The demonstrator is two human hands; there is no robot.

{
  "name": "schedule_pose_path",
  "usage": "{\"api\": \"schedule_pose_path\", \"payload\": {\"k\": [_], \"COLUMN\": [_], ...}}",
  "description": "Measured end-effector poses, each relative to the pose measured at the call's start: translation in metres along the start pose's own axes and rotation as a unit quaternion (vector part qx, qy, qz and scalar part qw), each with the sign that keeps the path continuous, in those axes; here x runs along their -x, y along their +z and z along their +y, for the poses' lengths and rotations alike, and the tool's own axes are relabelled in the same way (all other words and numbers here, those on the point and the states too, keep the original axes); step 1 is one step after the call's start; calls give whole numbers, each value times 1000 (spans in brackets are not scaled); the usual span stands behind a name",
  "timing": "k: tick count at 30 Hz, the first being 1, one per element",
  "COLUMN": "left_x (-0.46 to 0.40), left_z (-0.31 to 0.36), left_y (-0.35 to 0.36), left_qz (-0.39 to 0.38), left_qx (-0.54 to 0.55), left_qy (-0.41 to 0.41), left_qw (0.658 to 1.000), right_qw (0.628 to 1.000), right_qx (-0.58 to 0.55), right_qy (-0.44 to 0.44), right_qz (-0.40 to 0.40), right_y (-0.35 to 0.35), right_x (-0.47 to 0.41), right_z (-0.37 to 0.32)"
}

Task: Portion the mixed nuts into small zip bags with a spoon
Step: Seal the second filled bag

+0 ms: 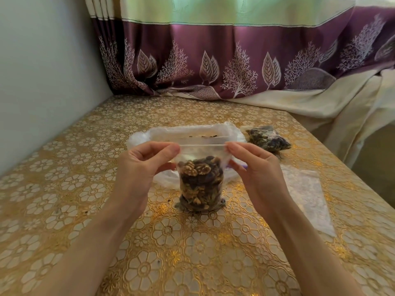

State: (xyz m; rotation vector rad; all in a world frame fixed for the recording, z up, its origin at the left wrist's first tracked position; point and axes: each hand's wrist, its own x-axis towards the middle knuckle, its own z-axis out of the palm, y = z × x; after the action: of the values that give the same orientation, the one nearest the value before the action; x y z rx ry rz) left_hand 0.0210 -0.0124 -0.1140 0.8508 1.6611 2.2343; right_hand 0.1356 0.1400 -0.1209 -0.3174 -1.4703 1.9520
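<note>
A small clear zip bag stands upright on the table, filled about two thirds with walnuts and dark nuts. My left hand pinches the left end of its zip strip. My right hand pinches the right end, and the strip is stretched straight between them. Behind the bag lies a large crumpled clear plastic bag with a few dark bits showing inside. A purple piece, perhaps the spoon's handle, peeks out behind my right hand.
A filled zip bag of nuts lies at the back right. Empty clear zip bags lie flat to the right. The table has a gold floral cover. A wall runs along the left, a purple curtain behind, and the table's edge falls away at right.
</note>
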Motion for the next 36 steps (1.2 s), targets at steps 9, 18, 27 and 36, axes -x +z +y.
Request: {"api": "schedule_pose_path", "payload": {"k": [9,18,27,36], "left_x": [2,3,3,4], "left_z": [-2,2,4,3], "left_y": [2,1,1,5], "left_qz": [-36,-57,-83,-79], "left_qx": [-162,-168,-182,-208], "left_qy": [82,97,131,133], "left_qw": [983,979,971,966], "right_qw": [985,981,959,952], "right_qx": [143,154,224,241], "right_qy": [-93,-112,-165,-181], "right_qz": [-29,-47,-58,-59], "right_y": [0,1,6,9], "right_x": [2,1,6,6], "right_z": [2,3,-3,-4]}}
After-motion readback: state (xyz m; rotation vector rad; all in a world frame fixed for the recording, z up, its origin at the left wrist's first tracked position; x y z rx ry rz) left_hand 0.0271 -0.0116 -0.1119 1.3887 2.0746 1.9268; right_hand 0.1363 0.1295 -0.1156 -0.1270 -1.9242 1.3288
